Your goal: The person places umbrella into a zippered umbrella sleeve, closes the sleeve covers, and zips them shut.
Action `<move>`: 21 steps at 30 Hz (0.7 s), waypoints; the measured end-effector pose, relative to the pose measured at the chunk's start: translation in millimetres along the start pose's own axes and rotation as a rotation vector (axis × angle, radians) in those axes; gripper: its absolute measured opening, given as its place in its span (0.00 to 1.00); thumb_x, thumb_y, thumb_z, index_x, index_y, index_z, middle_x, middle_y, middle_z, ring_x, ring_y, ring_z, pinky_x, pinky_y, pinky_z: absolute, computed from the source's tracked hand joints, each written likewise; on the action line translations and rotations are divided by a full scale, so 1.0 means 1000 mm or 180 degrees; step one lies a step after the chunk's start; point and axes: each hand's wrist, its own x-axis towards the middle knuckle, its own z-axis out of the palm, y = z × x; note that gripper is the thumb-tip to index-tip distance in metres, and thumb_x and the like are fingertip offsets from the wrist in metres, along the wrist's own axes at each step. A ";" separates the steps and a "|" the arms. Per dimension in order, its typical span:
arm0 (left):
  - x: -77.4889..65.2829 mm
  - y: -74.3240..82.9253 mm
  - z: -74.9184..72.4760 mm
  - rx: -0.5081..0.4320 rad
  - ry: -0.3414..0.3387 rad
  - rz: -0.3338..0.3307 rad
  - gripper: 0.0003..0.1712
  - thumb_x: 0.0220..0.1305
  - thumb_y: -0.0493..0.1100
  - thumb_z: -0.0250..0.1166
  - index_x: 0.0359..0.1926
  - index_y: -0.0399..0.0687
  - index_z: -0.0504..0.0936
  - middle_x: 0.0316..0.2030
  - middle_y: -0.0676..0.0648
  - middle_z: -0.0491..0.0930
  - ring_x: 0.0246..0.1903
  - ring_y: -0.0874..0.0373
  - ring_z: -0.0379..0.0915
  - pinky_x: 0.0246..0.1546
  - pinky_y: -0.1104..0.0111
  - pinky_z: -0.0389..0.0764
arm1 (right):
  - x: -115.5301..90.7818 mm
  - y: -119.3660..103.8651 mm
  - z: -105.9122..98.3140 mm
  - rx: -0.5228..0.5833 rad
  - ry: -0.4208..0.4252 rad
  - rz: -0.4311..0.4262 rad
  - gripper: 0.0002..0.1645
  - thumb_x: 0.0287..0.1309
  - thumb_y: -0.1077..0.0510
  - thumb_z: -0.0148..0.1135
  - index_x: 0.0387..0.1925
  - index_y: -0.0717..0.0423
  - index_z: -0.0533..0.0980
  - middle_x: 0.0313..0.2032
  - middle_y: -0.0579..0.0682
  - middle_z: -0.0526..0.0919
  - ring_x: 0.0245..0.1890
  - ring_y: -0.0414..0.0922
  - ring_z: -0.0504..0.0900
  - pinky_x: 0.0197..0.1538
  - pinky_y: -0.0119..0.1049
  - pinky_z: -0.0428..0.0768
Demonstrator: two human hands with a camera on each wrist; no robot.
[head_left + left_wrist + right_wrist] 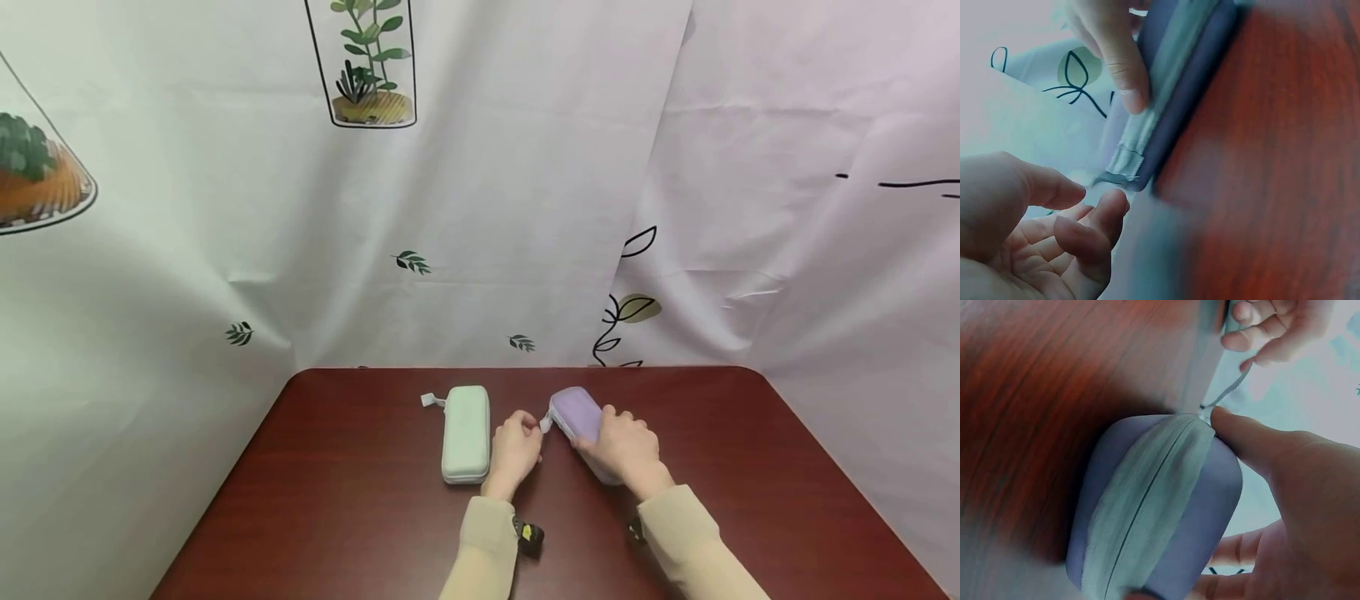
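My right hand (624, 442) grips a purple zippered case (576, 411), thumb along its zippered side and fingers over the far side. The case lies slanted on the table; its pale zipper band (1147, 500) shows a thin closed line. A short strap with a whitish pull tab (546, 423) sticks out from its left edge. My left hand (516, 448) is right at that tab, thumb and forefinger slightly apart and the other fingers loosely curled. In the left wrist view the strap end (1110, 179) reaches the gap by the thumb tip. Left of this hand lies a mint-green zippered case (466, 433).
The green case has its own white tab (429, 400) pointing left. Both cases are on a dark red wooden table (337, 517). Behind the table hangs a pale curtain (510, 208) printed with plants. A small black device (529, 537) sits at the left wrist.
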 end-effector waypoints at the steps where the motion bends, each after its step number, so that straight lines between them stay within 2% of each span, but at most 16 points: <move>1: 0.000 0.001 -0.001 -0.0001 0.0004 -0.0003 0.08 0.62 0.35 0.60 0.42 0.40 0.79 0.19 0.54 0.79 0.12 0.66 0.72 0.23 0.68 0.72 | 0.000 0.000 0.000 0.0026 -0.0016 0.0014 0.44 0.46 0.35 0.70 0.45 0.69 0.69 0.32 0.66 0.75 0.33 0.63 0.77 0.32 0.58 0.75; 7: -0.003 0.005 -0.007 -0.0027 -0.0087 -0.0050 0.17 0.61 0.34 0.59 0.52 0.38 0.76 0.20 0.54 0.79 0.16 0.65 0.73 0.26 0.67 0.73 | -0.001 -0.002 0.001 0.0148 -0.0082 0.0063 0.43 0.48 0.35 0.68 0.46 0.70 0.68 0.31 0.66 0.76 0.32 0.64 0.79 0.31 0.58 0.76; 10: -0.007 0.008 -0.012 -0.0023 -0.0144 0.0014 0.18 0.61 0.34 0.58 0.53 0.37 0.75 0.20 0.56 0.78 0.17 0.66 0.73 0.26 0.67 0.73 | -0.002 -0.001 0.002 0.0156 -0.0097 0.0079 0.42 0.49 0.35 0.68 0.45 0.69 0.68 0.31 0.66 0.77 0.32 0.63 0.79 0.30 0.57 0.75; 15: -0.007 0.013 -0.028 0.0089 -0.0313 0.0298 0.17 0.61 0.34 0.57 0.52 0.38 0.77 0.22 0.56 0.77 0.20 0.65 0.71 0.27 0.68 0.73 | -0.001 0.001 -0.003 0.0085 -0.0060 0.0039 0.39 0.52 0.36 0.66 0.44 0.68 0.70 0.31 0.65 0.79 0.31 0.64 0.80 0.27 0.57 0.75; 21: 0.005 0.019 -0.057 0.0283 -0.0594 0.0655 0.15 0.64 0.36 0.57 0.52 0.42 0.78 0.36 0.51 0.80 0.32 0.62 0.75 0.35 0.66 0.76 | -0.002 0.005 -0.017 0.0053 0.0055 -0.0065 0.34 0.55 0.39 0.64 0.46 0.66 0.74 0.33 0.64 0.81 0.31 0.65 0.80 0.27 0.59 0.74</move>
